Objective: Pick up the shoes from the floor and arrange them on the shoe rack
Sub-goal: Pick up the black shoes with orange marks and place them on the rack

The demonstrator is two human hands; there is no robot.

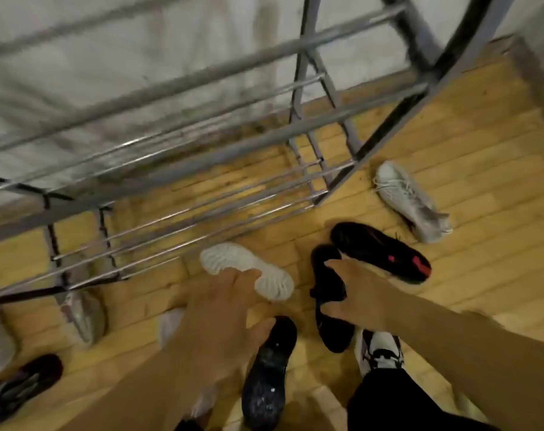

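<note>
White ribbed-sole shoe (230,259) upturned on the wooden floor (482,150), just in front of the shoe rack (202,209). Left hand (221,306) spread over its heel end, fingers straight, not closed round it. Right hand (357,290) clamped on a black shoe (336,331), finger and thumb either side. Nearby on the floor: black-and-red shoe (379,250), grey shoe (410,200).

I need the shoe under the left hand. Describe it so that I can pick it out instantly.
Find the metal rack. On the wood floor just in front of its lowest rails lies a shoe, with the left hand on its middle. Its white ribbed sole faces up, unlike the black shoe to its right.
</note>
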